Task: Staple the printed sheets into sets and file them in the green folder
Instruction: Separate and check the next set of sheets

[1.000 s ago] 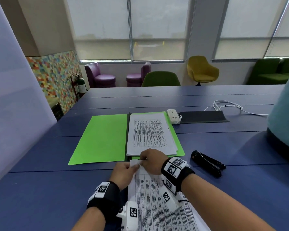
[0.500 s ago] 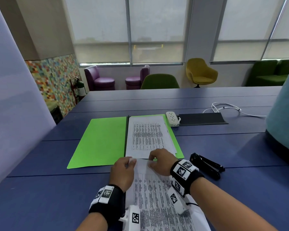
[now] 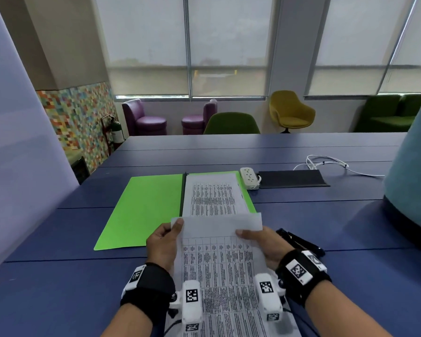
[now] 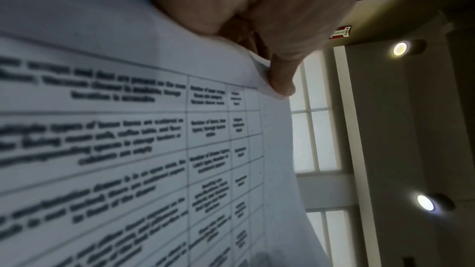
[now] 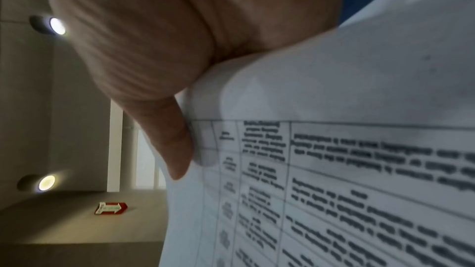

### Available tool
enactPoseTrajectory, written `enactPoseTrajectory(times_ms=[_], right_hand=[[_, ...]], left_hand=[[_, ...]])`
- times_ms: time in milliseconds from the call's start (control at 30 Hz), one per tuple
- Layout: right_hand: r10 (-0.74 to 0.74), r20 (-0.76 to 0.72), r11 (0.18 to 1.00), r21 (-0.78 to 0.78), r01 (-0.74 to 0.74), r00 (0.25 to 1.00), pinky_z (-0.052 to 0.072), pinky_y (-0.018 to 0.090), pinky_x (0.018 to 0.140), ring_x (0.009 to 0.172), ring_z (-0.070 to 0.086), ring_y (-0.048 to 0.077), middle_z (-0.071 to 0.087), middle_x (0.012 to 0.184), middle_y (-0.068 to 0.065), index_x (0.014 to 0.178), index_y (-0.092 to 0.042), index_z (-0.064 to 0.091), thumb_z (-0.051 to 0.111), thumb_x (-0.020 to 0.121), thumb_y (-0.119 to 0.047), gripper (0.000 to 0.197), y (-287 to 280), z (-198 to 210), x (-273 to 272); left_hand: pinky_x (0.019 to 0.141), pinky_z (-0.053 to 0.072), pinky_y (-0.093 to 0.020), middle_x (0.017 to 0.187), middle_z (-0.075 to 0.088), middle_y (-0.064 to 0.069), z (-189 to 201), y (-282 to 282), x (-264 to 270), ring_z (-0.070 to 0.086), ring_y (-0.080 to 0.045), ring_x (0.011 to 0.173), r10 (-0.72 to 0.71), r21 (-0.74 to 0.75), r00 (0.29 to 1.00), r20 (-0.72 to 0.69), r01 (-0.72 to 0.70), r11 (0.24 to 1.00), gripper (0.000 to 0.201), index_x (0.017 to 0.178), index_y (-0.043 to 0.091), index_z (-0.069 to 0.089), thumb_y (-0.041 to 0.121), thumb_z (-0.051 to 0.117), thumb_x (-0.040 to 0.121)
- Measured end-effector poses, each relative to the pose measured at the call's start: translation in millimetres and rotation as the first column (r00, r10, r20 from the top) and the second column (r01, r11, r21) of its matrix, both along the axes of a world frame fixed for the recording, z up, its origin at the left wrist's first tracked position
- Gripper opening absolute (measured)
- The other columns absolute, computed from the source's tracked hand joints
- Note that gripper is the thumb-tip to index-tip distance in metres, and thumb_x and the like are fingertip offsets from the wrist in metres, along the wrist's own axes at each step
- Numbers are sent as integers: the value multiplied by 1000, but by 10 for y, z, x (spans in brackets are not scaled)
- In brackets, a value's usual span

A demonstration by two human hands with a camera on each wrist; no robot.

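White printed sheets [image 3: 219, 263], pinched by left hand [image 3: 162, 244] and right hand [image 3: 265, 246], hide their fingers.

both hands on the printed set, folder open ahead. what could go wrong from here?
1. Each hand, left hand and right hand, pinches the printed sheets only near a top corner; the sheets could fan or slip out of alignment.
2. The green folder already holds a filed set; sliding the new one in might push it askew.
3. The stapler lies close by the right hand; a sweep could knock it.
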State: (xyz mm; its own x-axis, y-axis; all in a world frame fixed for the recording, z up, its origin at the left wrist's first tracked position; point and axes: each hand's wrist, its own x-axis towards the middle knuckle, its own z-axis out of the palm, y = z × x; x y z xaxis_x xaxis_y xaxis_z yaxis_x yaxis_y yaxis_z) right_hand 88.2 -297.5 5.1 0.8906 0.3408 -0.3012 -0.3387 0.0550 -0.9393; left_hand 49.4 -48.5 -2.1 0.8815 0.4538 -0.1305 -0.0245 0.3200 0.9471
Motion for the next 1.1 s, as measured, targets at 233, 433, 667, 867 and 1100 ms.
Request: enactPoseTrajectory(times_ms=[233, 433, 667, 867, 1100], right_hand=[[65, -24, 998, 9, -64, 998, 50, 59, 99, 111, 65, 46, 69, 119, 27, 122, 4, 63, 89, 67, -17, 64, -57, 89, -2], [58, -43, 980, -187, -65, 997, 51, 43, 100, 97, 72, 29, 75, 108, 17, 110, 3, 70, 73, 87, -10, 26, -80, -21, -142], [-136, 57, 962, -233, 146, 989, 42, 41, 110, 116, 64, 35, 70, 120, 18, 111, -1, 67, 77, 85, -21, 34, -2, 97, -47], [11, 112, 868, -494, 46, 994, 53, 46, 100, 105, 69, 30, 74, 110, 16, 112, -1, 69, 73, 86, -19, 32, 29, 110, -114], [-183, 478, 946, -153, 286, 859, 56, 22, 77, 103, 68, 25, 70, 112, 21, 115, 2, 65, 74, 87, -27, 41, 59, 1220, -153]], left_hand=[[101, 48, -52, 110, 73, -14, -48, 87, -44, 68, -32, 105, -365, 116, 896, -254, 403, 908, 90, 110, 4, 70, 60, 91, 43], [111, 30, -42, 150, 39, -18, -1, 111, -59, 38, -32, 137, -217, 5, 947, -237, 224, 974, 87, 146, -6, 30, 34, 74, 83], [103, 45, -39, 119, 68, -12, -164, -22, -87, 64, -26, 108, -335, 152, 884, -326, 399, 904, 97, 124, -1, 60, 57, 88, 52], [109, 41, -44, 128, 65, -9, -118, -69, -118, 60, -26, 116, -310, 191, 915, -259, 363, 912, 95, 129, 4, 56, 59, 84, 57], [101, 49, -48, 98, 78, -1, 1150, -130, -43, 71, -19, 99, -291, 248, 944, 157, 247, 937, 46, 97, 12, 74, 40, 88, 63]])
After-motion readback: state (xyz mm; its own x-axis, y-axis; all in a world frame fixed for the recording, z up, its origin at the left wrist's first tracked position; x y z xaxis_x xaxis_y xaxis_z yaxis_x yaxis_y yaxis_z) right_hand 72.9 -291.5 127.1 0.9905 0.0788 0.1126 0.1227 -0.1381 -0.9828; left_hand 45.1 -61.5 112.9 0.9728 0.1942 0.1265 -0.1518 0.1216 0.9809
